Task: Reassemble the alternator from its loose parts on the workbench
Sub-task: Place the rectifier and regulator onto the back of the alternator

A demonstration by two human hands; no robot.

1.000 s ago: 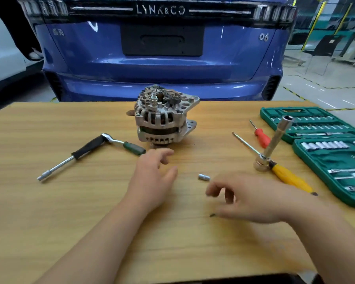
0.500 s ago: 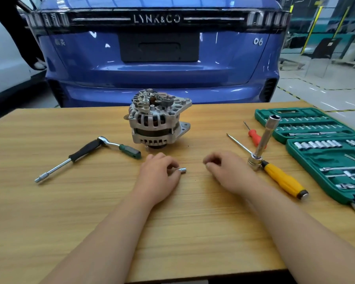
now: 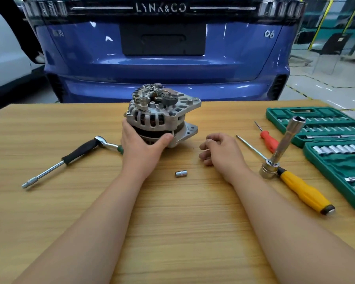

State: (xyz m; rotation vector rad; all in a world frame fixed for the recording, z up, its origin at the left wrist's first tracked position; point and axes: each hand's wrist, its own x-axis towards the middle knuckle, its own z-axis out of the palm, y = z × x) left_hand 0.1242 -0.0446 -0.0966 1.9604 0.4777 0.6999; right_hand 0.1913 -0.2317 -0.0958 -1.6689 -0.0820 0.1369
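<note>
Two bare hands are shown over a wooden table [image 3: 172, 232], head view.

- **Alternator** [image 3: 162, 117]: stood on the table at centre, toward the far edge. The end w/ studs and dark fittings is turned up, and a mounting lug is stuck out to the R.
- **L hand** [image 3: 140, 146]: clamped on the alternator's lower housing. The thumb is laid across the front and the fingers [image 3: 126, 131] are wrapped round the L side.
- **R hand** [image 3: 220, 150]: rested on the table near the alternator's R side, not touching it. Its fingers are curled together toward the palm w/ the thumb against them. Whether anything is pinched inside cannot be told.
- **Small chrome socket** [image 3: 181, 173]: laid on its side btwn the two forearms, apart from both.
- **Ratchet tool** [image 3: 84, 149]: laid diagonally at L, w/ a black grip and a chrome shaft pointed down-left. A green grip at its other end is partly hidden by the L hand.
- **Red-handled screwdriver** [image 3: 268, 141]: laid to the R of the R hand.
- **Yellow-handled screwdriver** [image 3: 304, 192]: laid nearer the viewer, shaft pointed up-left toward the R hand.
- **Long tube socket** [image 3: 286, 144]: tilted, open end up. Its foot is set in a short socket resting by the yellow driver's shank.
- **Green socket-set case** [image 3: 324, 158]: lain open at the R edge, chrome sockets kept in rows.
- **Blue car** [image 3: 162, 66]: its tail is seen behind the table, lettered LYNK&CO and 06.
</note>
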